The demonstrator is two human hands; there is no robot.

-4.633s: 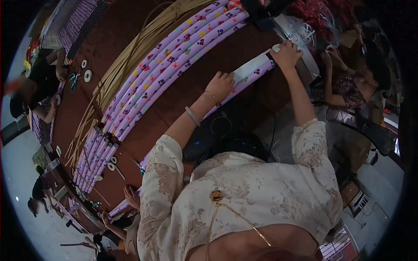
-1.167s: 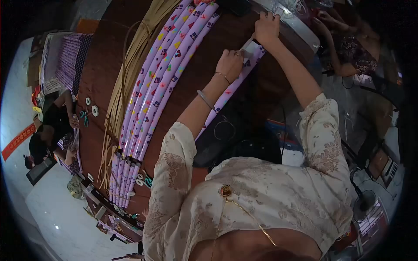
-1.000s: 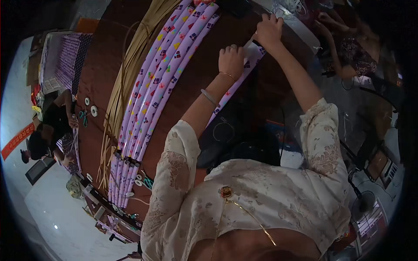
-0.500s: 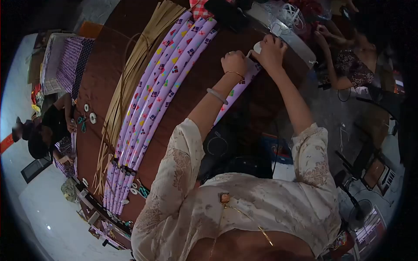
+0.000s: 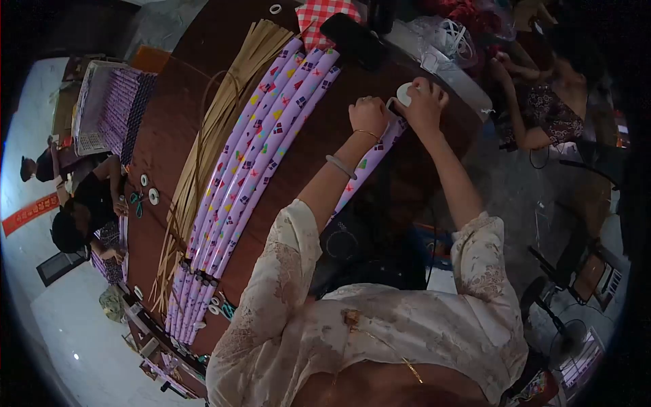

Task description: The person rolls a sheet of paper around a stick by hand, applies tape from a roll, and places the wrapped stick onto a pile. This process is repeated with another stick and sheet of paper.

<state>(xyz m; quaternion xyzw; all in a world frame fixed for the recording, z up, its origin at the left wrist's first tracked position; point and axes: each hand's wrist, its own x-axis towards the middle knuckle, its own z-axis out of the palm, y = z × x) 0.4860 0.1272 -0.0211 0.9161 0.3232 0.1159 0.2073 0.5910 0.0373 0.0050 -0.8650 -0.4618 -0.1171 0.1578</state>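
My left hand point(image 5: 368, 114) is closed at the upper end of a long purple patterned tube point(image 5: 366, 164), which slants down toward my lap. Beside it, my right hand point(image 5: 423, 108) grips a white roll of tape point(image 5: 404, 93). A short strip seems to run from the roll to the tube end between my hands; its detail is too small to make out. Several more purple tubes point(image 5: 271, 142) lie side by side on the brown tabletop point(image 5: 163, 115), left of my left arm.
Long tan strips point(image 5: 210, 149) lie left of the tubes. A red-checked cloth point(image 5: 325, 17) and a dark object point(image 5: 352, 41) sit at the far edge, near a clear plastic bag point(image 5: 447, 44). Scissors point(image 5: 137, 202) and tape rolls point(image 5: 153, 196) lie near a co-worker point(image 5: 95, 203). Another person point(image 5: 549, 102) works at right.
The whole view has shifted slightly, so the table things appear lower. Both hands stay together at the tube end, the right still holding the tape roll.
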